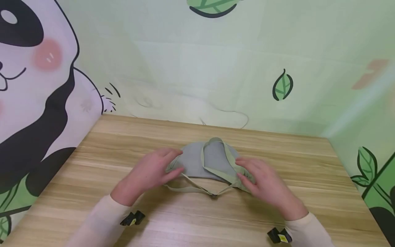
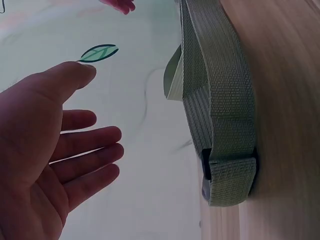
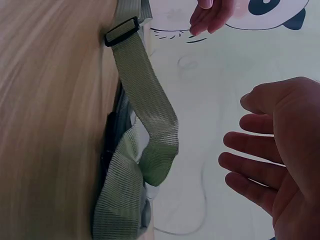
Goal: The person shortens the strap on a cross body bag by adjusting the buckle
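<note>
A grey, rounded fabric piece with light green webbing straps (image 1: 191, 161) lies on the wooden table between the two hands; its exact kind does not show. One strap loops over its top, and another runs along the near side to a small dark slider buckle (image 1: 213, 195). My left hand (image 1: 154, 168) is over its left end, fingers relaxed and holding nothing. Over the right end is my right hand (image 1: 262, 180), likewise loose and without a grip. In the left wrist view, a webbing strap (image 2: 227, 95) rises beside the hand; the right wrist view shows a twisted strap (image 3: 145, 95) with a black slider (image 3: 122, 32).
The wood-grain table (image 1: 123, 137) meets a pale green backdrop (image 1: 172, 68) printed with leaves. A large printed panda (image 1: 83, 85) covers the left side. Small black devices (image 1: 132, 218) sit at both wrists, by the cream sleeves (image 1: 98, 219).
</note>
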Demonstrator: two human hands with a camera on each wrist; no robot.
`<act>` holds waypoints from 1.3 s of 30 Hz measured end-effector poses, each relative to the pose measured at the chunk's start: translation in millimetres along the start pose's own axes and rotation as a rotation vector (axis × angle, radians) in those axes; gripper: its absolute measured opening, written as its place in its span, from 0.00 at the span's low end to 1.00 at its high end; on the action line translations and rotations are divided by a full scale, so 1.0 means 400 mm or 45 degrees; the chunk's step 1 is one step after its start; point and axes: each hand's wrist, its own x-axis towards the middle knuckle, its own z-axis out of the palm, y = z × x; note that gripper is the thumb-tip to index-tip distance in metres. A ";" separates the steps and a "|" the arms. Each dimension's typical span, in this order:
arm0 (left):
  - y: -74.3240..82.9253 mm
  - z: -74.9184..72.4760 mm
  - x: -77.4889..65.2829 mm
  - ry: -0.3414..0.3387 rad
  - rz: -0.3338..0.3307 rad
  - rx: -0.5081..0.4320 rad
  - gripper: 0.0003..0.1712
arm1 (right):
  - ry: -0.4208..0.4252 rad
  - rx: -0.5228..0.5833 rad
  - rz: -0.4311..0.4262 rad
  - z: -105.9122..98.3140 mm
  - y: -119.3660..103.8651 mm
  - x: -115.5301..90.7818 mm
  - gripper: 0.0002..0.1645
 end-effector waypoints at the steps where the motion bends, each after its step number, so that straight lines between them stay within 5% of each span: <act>1: 0.001 0.001 0.000 -0.003 0.013 0.003 0.30 | 0.001 0.009 -0.016 0.003 0.001 0.000 0.18; 13: 0.006 0.027 0.009 0.049 0.268 -0.015 0.26 | -0.060 0.061 -0.081 0.029 -0.001 -0.004 0.15; 39: 0.057 0.083 0.026 -0.071 0.362 -0.096 0.19 | -0.215 0.152 -0.129 0.075 -0.012 -0.018 0.22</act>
